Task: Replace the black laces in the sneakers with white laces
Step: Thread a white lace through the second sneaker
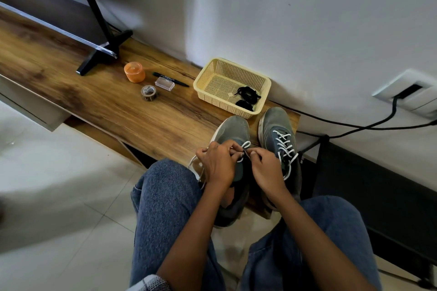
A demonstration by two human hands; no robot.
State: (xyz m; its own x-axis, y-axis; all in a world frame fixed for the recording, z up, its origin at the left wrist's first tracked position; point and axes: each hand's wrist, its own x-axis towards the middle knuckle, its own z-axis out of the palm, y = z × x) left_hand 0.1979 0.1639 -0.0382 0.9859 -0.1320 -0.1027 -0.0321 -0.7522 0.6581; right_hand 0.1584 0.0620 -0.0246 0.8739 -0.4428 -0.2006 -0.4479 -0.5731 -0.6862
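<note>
Two grey-blue sneakers stand side by side at the right end of a wooden bench [99, 101]. The right sneaker [280, 139] is laced up with a white lace [285, 146]. The left sneaker [233, 130] has a white lace [246, 145] threaded only near its toe. My left hand [218, 164] pinches this lace over the left sneaker's tongue. My right hand [267, 170] pinches the lace too, right beside it. A loose end of white lace [195, 165] trails to the left. Black laces [247, 95] lie bundled in a cream plastic basket [212, 71].
On the bench behind lie an orange lidded pot [134, 72], a roll of tape [149, 93], a small clear box [164, 84] and a black pen [170, 78]. A black stand foot [104, 54] sits at the left. Black cables [354, 125] run along the wall at the right.
</note>
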